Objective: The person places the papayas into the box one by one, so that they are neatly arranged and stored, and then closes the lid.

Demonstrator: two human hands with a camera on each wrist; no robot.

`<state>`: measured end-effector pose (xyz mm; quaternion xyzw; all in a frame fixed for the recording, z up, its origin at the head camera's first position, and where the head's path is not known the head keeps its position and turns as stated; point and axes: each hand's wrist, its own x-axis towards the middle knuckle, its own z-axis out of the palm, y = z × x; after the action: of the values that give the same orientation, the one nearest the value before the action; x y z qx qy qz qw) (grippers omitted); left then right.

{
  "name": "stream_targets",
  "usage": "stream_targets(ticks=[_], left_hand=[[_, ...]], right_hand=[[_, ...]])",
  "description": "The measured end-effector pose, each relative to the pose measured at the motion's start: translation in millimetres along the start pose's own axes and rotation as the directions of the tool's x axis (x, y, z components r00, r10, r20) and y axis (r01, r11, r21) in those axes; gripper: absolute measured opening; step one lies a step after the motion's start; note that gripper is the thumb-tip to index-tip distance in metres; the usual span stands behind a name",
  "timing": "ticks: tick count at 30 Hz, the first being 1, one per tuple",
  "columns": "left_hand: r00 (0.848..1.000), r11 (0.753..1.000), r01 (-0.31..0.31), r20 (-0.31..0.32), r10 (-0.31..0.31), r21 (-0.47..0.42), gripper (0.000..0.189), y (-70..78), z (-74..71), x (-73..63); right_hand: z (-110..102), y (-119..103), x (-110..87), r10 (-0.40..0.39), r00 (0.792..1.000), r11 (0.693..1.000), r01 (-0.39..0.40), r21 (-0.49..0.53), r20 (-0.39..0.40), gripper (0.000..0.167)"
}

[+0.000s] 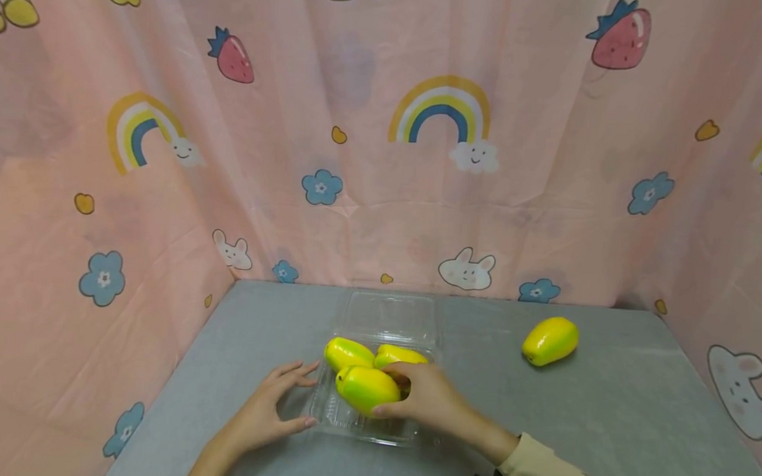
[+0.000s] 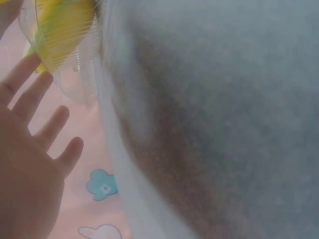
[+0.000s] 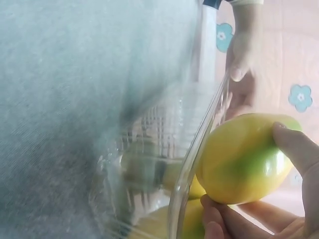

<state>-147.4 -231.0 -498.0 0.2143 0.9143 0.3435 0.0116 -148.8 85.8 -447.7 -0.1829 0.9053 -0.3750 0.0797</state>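
My right hand (image 1: 437, 402) grips a yellow-green papaya (image 1: 366, 390) by its right end, thumb on the near side. The papaya is over the front part of a clear plastic clamshell box (image 1: 386, 438); I cannot tell whether it touches the bottom. Two more papayas, one at the left (image 1: 347, 352) and one at the right (image 1: 398, 355), lie in the back of the box. My left hand (image 1: 264, 405) is spread at the box's left side, fingers extended. In the left wrist view its fingertips (image 2: 32, 62) are at the clear wall.
Another papaya (image 1: 550, 340) lies on the grey table (image 1: 602, 414) at the back right. The box's lid (image 1: 391, 319) is folded open toward the back. A pink patterned curtain (image 1: 368, 230) stands behind the table and along both sides.
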Motion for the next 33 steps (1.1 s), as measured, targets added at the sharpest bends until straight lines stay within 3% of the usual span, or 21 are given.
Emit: stream_targets(ticks=[10,16,33], left_hand=[[1.000,1.000,-0.010,-0.011,0.010,0.006,0.059,0.4,0.1,0.5],[1.000,1.000,0.021,-0.004,-0.021,0.010,0.060,0.8,-0.1,0.4],[0.996,0.996,0.090,0.023,-0.089,-0.021,0.065,2.8,-1.3,1.3]], right_hand=[[10,-11,8.0,-0.029,0.999,0.999,0.029,0.017,0.035,0.071],[17,-14,12.1,-0.016,1.000,0.999,0.017,-0.041,0.018,0.072],[31,-16,16.3,-0.001,0.998,1.000,0.002,-0.023,0.060,0.067]])
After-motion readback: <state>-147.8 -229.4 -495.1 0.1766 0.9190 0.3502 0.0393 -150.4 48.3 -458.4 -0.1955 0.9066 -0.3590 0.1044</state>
